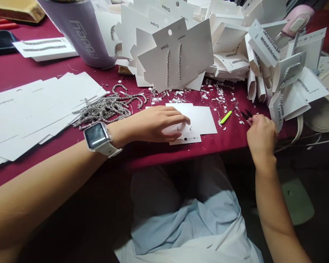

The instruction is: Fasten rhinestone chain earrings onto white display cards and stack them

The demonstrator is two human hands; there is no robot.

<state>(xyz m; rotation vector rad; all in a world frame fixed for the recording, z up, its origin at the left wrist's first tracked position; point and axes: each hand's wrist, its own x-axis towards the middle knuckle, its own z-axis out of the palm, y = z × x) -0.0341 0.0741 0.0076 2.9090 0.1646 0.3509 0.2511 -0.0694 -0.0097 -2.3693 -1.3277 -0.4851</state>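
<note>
My left hand (164, 122), fingers apart, rests over small white cards (205, 120) near the table's front edge. Two tiny metal posts stick up from the card beside its fingertips. At the right, my right hand (261, 137) is closed around a dark-tipped tool (246, 115), whose lower part is hidden in the fingers. Between the hands lies a small yellow-green tool (226, 117). A tangled pile of silvery chain strands (104, 107) sits left of the cards, behind my watch wrist.
Large white cards (24, 113) lie at the left. A purple tumbler (84, 36) stands behind them. Stacked cards with sparkling strands (178, 54) fill the back and right. White scraps (181, 95) litter the red cloth.
</note>
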